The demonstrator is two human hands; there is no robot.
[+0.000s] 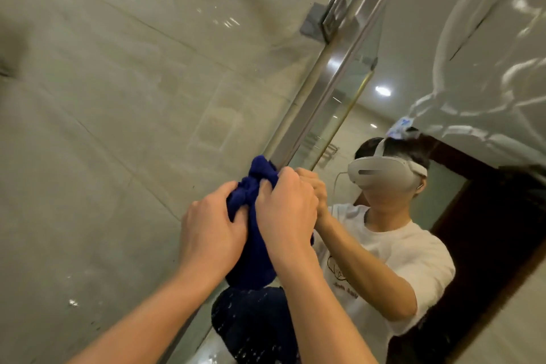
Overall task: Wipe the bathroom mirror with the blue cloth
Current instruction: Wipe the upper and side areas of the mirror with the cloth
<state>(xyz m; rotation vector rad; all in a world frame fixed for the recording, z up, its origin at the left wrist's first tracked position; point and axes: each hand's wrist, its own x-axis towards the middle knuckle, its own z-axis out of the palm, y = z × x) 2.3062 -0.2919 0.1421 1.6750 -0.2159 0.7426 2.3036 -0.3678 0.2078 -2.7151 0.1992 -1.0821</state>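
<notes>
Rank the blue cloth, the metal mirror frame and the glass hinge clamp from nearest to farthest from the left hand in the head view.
1. blue cloth, gripped by the left hand.
2. metal mirror frame, just above the cloth, rising up-right.
3. glass hinge clamp, far up the frame near the top.

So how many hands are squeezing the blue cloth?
2. The left hand grips the blue cloth from the left, and the right hand grips it from the right, by the mirror's edge. The mirror also reflects them.
</notes>
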